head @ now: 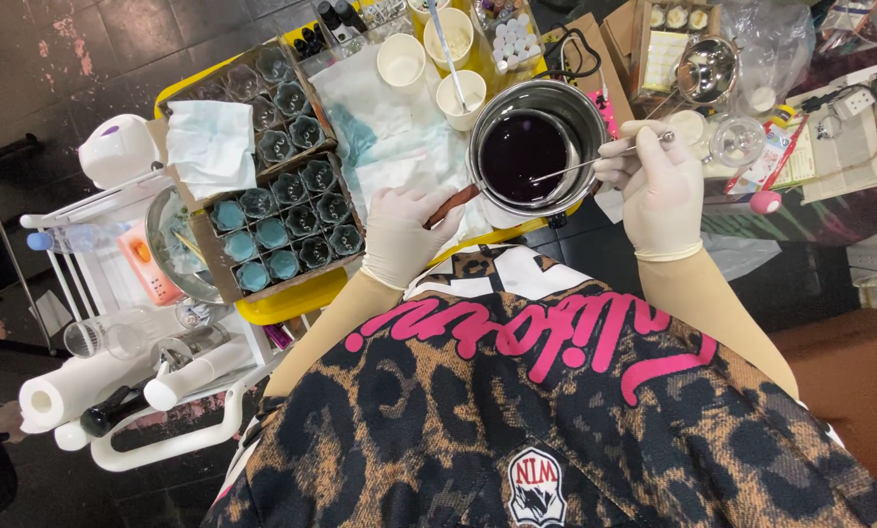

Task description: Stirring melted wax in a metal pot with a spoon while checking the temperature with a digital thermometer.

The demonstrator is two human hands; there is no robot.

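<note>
A thin metal stirrer (595, 159) is pinched by the gloved fingers of the right hand (659, 191), its tip sunk in dark purple liquid; the brown handle (450, 206) of the steel pot (536, 147) is clasped by the left hand (406, 233). The liquid looks evenly dark. In the cardboard tray (280, 200), six glass cups (253, 244) are filled blue; the rest stand empty on the yellow surface (292, 301).

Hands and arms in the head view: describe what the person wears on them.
Both the left hand and the right hand wear thin, cream-white disposable gloves, ending in a rolled cuff at the wrist. Above the cuffs, each arm is covered by a close-fitting, plain tan sleeve with no markings. No watch, rings or bracelets show.
</note>
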